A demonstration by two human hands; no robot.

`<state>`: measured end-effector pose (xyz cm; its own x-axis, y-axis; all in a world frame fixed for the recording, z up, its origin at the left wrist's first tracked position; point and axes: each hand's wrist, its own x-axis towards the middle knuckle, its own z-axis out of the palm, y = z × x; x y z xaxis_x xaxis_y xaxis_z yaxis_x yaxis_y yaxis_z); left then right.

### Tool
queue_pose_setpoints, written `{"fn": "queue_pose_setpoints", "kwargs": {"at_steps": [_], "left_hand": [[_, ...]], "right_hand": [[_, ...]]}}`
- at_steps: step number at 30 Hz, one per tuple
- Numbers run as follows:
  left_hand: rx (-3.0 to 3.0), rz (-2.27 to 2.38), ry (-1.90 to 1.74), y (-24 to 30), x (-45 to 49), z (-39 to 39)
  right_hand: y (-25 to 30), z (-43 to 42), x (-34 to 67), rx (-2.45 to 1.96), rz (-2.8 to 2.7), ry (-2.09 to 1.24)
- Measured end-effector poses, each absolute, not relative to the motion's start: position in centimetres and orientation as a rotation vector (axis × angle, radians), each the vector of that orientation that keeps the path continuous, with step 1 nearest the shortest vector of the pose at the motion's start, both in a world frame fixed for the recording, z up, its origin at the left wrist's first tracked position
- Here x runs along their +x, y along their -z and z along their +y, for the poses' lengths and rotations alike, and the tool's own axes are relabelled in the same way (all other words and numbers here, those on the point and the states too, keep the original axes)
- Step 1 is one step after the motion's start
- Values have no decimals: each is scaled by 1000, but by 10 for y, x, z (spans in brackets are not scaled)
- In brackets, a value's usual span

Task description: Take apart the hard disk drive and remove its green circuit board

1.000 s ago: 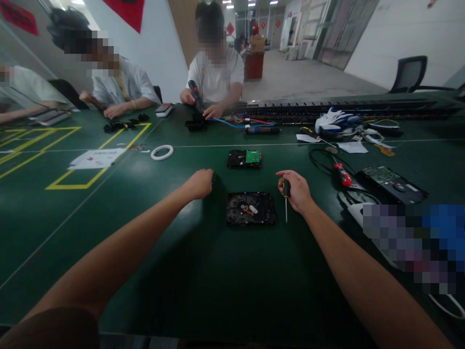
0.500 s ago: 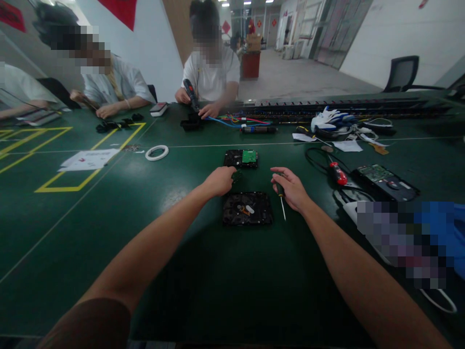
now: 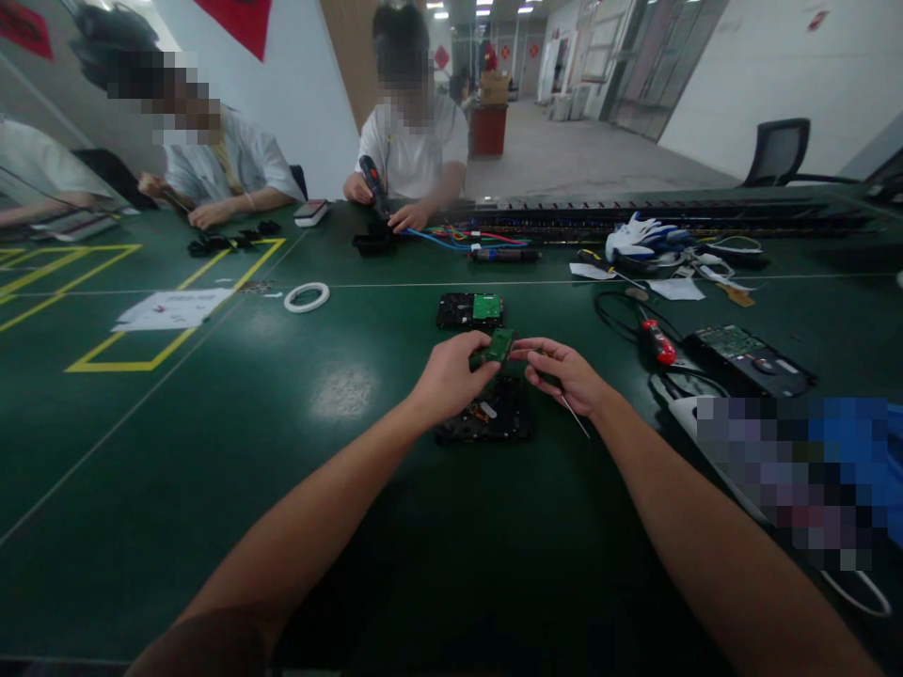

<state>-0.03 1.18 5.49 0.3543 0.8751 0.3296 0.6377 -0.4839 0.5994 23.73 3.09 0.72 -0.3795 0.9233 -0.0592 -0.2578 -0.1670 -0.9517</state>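
Observation:
A small green circuit board is pinched in my left hand, raised over the black hard drive in front of me. My right hand keeps a screwdriver in its grip, the thin metal shaft pointing down toward me. The fingertips of that hand reach close to the board's right edge; whether they touch it I cannot tell. Part of the black drive is hidden under my left hand. Just beyond my hands lies a second hard drive with a green board on it.
To the right lie a red-handled screwdriver, another hard drive and a white power strip. Gloves and cables lie farther back. A roll of white tape and paper are on the left. Co-workers sit across the table.
My left hand has moved right and toward me, bringing the circuit board over the near drive. My right hand has turned, tilting the screwdriver, with its fingers closer to the board.

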Motion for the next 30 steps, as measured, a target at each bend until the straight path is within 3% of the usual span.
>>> {"fn": "queue_pose_setpoints", "kwargs": {"at_steps": [9, 14, 19, 30], "left_hand": [[2324, 1202, -856, -43, 8, 8], [2504, 1225, -712, -48, 4, -20], [2717, 1349, -533, -21, -7, -55], [2661, 1472, -492, -5, -22, -40]], "right_hand": [[-5, 28, 232, -934, -1382, -1707], [-6, 28, 232, -925, -1166, -1691], [-7, 31, 231, -908, -1007, -1689], [-4, 34, 238, -980, -943, -1657]]}}
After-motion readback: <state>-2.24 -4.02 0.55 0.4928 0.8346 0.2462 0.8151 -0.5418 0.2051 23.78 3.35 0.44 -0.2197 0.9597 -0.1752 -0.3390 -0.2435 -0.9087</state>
